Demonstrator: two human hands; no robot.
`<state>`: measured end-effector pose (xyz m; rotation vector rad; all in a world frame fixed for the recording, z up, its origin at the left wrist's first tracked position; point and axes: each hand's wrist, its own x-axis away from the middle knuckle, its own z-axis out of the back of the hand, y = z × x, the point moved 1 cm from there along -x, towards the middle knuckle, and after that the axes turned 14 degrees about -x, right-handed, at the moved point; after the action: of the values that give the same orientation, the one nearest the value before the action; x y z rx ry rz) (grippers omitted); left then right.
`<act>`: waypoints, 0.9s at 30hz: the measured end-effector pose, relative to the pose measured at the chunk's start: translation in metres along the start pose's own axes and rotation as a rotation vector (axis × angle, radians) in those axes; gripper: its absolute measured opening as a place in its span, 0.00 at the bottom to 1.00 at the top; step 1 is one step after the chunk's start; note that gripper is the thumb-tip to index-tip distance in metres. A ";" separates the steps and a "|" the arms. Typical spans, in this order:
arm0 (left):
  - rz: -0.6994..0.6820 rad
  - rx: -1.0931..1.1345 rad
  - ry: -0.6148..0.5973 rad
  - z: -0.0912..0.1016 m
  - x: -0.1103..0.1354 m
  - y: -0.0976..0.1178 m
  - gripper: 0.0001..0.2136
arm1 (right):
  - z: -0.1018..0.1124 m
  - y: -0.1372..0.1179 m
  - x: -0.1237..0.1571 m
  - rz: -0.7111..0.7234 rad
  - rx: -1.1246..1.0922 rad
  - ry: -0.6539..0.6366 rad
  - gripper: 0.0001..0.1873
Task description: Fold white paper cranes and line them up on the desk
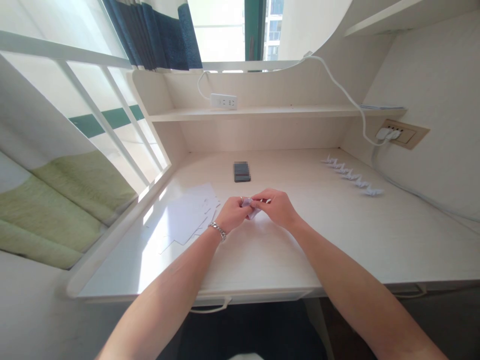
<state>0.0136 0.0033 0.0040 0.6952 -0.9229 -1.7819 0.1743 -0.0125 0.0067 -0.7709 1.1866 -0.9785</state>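
Observation:
A small folded piece of white paper (254, 213) is pinched between my two hands, just over the middle of the desk. My left hand (233, 213), with a ring and a chain bracelet at the wrist, grips it from the left side. From the right, my right hand (276, 205) closes thumb and fingers on its upper part. Fingers cover much of the paper, so its exact folded shape is hidden. To the left lie loose white paper sheets (187, 212), partly in sunlight. Several folded paper cranes (351, 176) stand in a slanting row at the back right.
A dark, flat, blurred object (242, 171) lies behind my hands. On the shelf (270, 112) sits a white power strip (223, 101). A white cable (348, 95) runs to the wall socket (405, 134). White bed rails (90, 105) border the desk (262, 265) on the left.

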 end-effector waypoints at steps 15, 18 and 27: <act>0.059 -0.152 0.023 0.000 0.001 -0.001 0.08 | -0.005 0.003 0.002 0.168 0.296 -0.028 0.06; 0.057 -0.205 0.030 0.000 0.001 0.000 0.08 | -0.006 0.001 0.003 0.183 0.333 -0.037 0.07; 0.050 -0.282 0.026 0.001 0.002 0.001 0.10 | -0.006 0.002 0.003 0.175 0.343 -0.069 0.09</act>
<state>0.0128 0.0012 0.0050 0.5083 -0.6486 -1.8088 0.1689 -0.0145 0.0029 -0.4178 0.9747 -0.9681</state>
